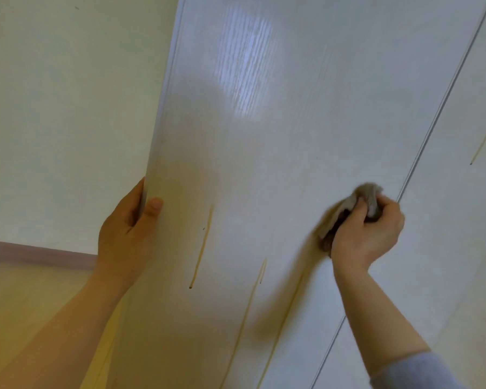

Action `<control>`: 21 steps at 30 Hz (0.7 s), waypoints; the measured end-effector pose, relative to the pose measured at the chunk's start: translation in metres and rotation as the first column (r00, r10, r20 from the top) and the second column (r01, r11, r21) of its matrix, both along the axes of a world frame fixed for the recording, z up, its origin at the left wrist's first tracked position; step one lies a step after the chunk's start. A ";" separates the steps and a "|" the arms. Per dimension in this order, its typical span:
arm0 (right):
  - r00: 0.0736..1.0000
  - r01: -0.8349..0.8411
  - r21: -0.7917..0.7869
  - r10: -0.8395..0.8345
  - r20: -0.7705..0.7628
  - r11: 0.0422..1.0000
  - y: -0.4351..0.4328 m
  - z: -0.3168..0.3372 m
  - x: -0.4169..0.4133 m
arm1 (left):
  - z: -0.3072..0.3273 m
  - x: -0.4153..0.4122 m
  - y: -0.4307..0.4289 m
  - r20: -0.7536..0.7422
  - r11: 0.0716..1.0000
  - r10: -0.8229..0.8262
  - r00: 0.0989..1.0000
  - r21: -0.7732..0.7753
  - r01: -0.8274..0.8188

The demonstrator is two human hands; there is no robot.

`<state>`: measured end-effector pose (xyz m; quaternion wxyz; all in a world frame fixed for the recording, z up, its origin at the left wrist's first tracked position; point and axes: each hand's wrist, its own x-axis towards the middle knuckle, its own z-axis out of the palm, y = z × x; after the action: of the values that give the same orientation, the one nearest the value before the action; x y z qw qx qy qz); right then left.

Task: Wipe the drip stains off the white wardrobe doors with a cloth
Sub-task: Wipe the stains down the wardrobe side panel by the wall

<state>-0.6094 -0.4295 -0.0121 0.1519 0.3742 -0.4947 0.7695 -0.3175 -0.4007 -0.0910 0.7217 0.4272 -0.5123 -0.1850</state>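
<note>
Crumpled cloth (357, 209) against glossy door (264, 136)

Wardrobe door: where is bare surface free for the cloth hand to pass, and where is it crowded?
Free: the upper door, from its left edge to the seam, above both hands. Crowded: the lower part, between the left hand and the right hand with the cloth, holds several drip streaks.

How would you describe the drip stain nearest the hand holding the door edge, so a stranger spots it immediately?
Start at the big white wardrobe door whose left edge the left hand grips. The drip stain is the first brownish streak right of that thumb. Unlike the paler streaks further right, which run off the picture's bottom, it is darker and stops short.
</note>
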 end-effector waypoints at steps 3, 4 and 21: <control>0.997 0.025 -0.058 -0.030 -0.077 0.998 -0.012 0.034 -0.014 | -0.001 0.000 -0.001 -0.011 1.000 -0.003 1.000 0.006 0.003; 0.997 0.042 -0.059 -0.046 -0.068 0.997 -0.016 0.036 -0.020 | -0.001 0.000 -0.002 -0.011 1.000 -0.002 1.000 0.005 0.002; 0.883 -0.349 0.036 0.342 -0.322 0.936 0.029 -0.073 0.078 | -0.031 0.011 0.005 -0.041 0.990 -0.070 0.997 0.123 0.075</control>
<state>-0.5315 -0.4004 -0.0855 0.0955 0.5753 -0.3797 0.7181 -0.3069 -0.3960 -0.1219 0.6957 0.4488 -0.5018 -0.2505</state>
